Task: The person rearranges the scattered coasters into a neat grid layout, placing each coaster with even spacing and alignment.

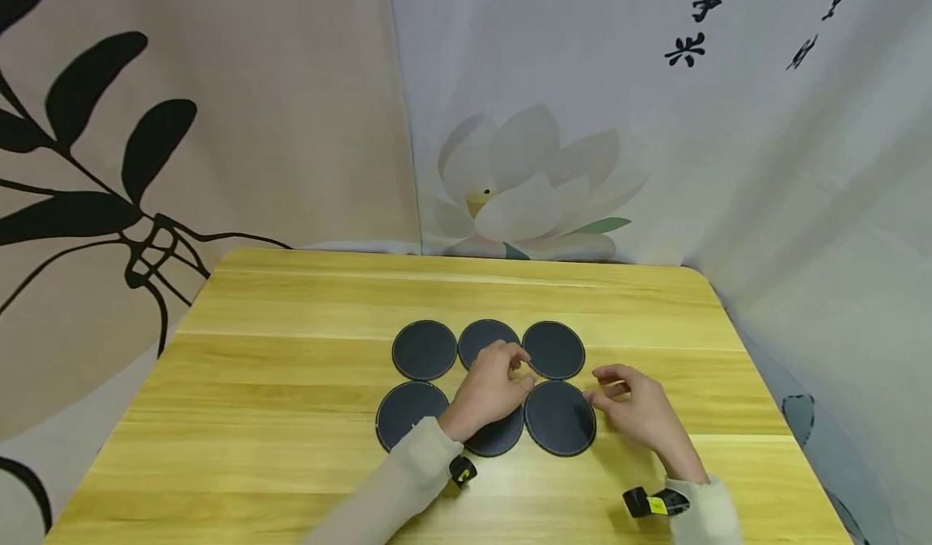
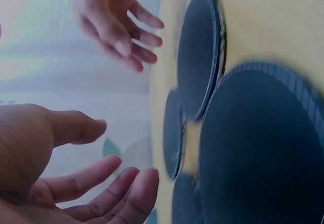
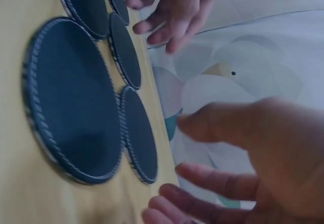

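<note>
Round black coasters with pale stitched edges lie flat on the wooden table in two rows of three. My left hand (image 1: 486, 387) is over the middle of the group and partly covers the back middle coaster (image 1: 486, 336) and the front middle coaster (image 1: 498, 436). Its thumb and fingers are spread apart with nothing between them, as the left wrist view shows. Beside the front right coaster (image 1: 560, 418) is my right hand (image 1: 639, 409), fingers loosely bent and empty. The back right coaster (image 1: 553, 350) lies between the two hands, slightly farther back.
The front left coaster (image 1: 411, 412) is partly behind my left sleeve (image 1: 408, 480), and the back left coaster (image 1: 425, 350) lies beyond it. Behind the table (image 1: 291, 367) hangs a printed curtain (image 1: 328, 124) with leaves and a lotus. Each wrist wears a small black camera.
</note>
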Demonstrator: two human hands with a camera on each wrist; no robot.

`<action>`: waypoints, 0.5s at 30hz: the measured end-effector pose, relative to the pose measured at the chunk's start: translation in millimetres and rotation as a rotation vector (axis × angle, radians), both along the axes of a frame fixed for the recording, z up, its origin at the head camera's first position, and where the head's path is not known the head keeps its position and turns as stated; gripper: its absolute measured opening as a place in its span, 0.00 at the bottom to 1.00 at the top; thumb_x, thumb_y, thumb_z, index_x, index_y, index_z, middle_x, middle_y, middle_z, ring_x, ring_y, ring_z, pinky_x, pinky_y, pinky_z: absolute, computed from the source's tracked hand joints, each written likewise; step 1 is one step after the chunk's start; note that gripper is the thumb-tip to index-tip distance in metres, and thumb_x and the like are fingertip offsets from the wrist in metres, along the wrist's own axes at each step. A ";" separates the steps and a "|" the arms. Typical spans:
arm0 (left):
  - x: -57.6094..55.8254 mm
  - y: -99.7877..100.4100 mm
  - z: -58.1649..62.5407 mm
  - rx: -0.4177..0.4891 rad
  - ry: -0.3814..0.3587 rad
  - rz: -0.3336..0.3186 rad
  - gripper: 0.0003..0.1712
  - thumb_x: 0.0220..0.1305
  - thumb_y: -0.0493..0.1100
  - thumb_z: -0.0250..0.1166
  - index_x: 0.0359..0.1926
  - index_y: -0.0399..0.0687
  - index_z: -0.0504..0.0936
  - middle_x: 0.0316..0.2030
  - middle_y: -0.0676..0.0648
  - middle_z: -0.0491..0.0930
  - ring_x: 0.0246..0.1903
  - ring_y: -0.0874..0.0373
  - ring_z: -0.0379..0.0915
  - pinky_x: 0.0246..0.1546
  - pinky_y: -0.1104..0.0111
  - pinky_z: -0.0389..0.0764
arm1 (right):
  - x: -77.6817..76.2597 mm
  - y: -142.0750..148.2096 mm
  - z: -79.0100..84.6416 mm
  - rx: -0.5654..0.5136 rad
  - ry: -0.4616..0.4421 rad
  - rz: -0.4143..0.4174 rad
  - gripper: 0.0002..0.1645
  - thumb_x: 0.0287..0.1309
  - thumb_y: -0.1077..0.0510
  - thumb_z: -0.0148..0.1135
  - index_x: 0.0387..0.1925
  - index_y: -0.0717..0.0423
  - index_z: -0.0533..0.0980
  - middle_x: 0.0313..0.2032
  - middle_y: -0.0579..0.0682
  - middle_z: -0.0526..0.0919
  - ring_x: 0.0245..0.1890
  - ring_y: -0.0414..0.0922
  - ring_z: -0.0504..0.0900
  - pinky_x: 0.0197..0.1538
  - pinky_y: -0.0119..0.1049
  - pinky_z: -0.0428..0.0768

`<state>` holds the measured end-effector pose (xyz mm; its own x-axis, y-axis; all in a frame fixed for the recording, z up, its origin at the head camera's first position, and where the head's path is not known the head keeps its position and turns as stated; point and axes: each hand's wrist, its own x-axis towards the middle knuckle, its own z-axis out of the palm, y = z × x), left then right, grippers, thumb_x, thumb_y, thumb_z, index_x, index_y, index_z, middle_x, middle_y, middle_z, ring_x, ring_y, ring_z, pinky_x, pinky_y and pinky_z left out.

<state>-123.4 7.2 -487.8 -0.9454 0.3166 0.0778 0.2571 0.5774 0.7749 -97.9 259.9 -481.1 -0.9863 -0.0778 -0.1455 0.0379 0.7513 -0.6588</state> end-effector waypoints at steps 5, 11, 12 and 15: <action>-8.0 -28.7 9.2 -0.043 0.058 0.070 0.25 0.69 0.49 0.68 0.63 0.46 0.79 0.55 0.40 0.80 0.54 0.45 0.79 0.54 0.51 0.82 | -10.0 7.9 5.3 -0.018 0.107 0.064 0.32 0.67 0.44 0.67 0.65 0.55 0.76 0.62 0.59 0.79 0.57 0.59 0.82 0.55 0.51 0.85; -16.3 -66.0 9.8 -0.097 0.117 0.132 0.35 0.69 0.56 0.68 0.73 0.51 0.72 0.67 0.40 0.72 0.69 0.40 0.67 0.64 0.43 0.75 | -20.4 15.9 6.5 0.042 0.242 0.141 0.31 0.66 0.44 0.68 0.66 0.52 0.75 0.65 0.57 0.76 0.62 0.60 0.78 0.58 0.58 0.82; -17.4 -72.3 9.0 -0.106 0.125 0.138 0.37 0.69 0.57 0.68 0.74 0.52 0.71 0.68 0.40 0.70 0.70 0.40 0.64 0.65 0.43 0.75 | -21.9 17.0 6.4 0.049 0.255 0.154 0.32 0.66 0.44 0.68 0.66 0.53 0.74 0.66 0.58 0.75 0.62 0.61 0.77 0.59 0.59 0.81; -20.4 -91.7 5.3 -0.143 0.141 0.154 0.41 0.67 0.60 0.68 0.76 0.53 0.67 0.71 0.39 0.66 0.74 0.39 0.59 0.66 0.41 0.74 | -26.2 20.8 5.9 0.073 0.272 0.173 0.37 0.65 0.43 0.69 0.69 0.54 0.72 0.70 0.60 0.71 0.67 0.63 0.72 0.62 0.62 0.78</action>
